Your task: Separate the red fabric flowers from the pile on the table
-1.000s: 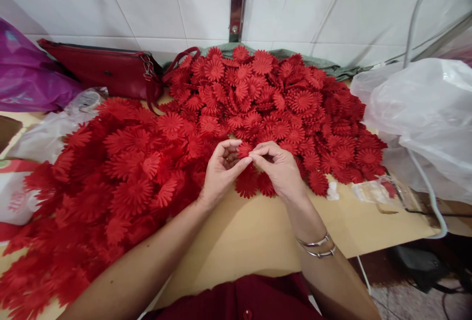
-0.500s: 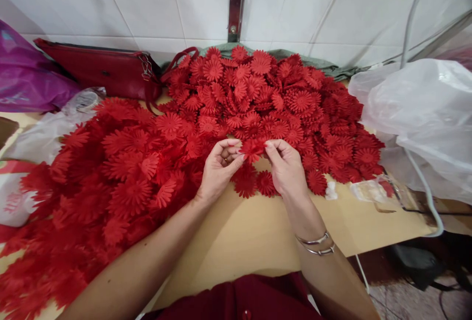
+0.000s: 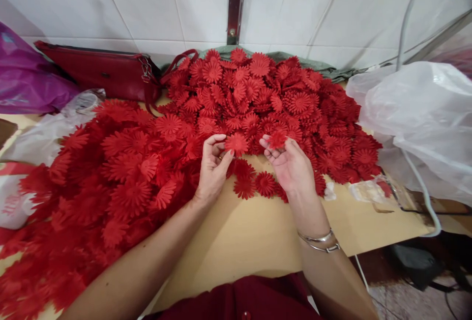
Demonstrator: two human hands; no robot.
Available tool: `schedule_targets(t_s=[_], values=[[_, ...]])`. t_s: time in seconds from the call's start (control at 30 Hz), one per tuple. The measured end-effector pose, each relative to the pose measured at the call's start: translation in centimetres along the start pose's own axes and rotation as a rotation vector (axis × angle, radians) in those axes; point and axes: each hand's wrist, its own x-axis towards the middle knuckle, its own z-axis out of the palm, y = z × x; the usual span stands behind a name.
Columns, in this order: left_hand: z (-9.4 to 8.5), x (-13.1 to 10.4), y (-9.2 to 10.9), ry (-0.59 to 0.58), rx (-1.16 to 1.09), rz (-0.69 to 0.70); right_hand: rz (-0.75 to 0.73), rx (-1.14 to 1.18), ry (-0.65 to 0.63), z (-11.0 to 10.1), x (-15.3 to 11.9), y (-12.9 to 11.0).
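My left hand is closed in a pinch on a red fabric flower petal piece, which faces up past the fingertips. Across a small gap, my right hand is turned palm up and holds another red flower piece between thumb and fingers. Beyond both hands rises a large heap of stacked red flower pieces. A looser pile of thinner red flower pieces spreads to the left. Several single pieces lie on the table below the hands.
A wooden table runs up to a white tiled wall. At the back left are a dark red handbag and a purple bag. White plastic bags and a grey cable are at the right.
My hands have moved apart, each with a flower piece, where both were together at one piece or layered bunch. The right hand has rolled palm up.
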Motion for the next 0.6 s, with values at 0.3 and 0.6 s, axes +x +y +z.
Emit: schedule_targets(t_s=[0.3, 0.6], values=[[-0.3, -0.3, 0.3, -0.015, 0.243, 0.051, 0.147, -0.045, -0.096, 0.8, -0.8, -0.6], [0.3, -0.5, 1.4, -0.046, 0.311, 0.089, -0.098, -0.342, -0.122, 1.0, -1.1, 1.4]])
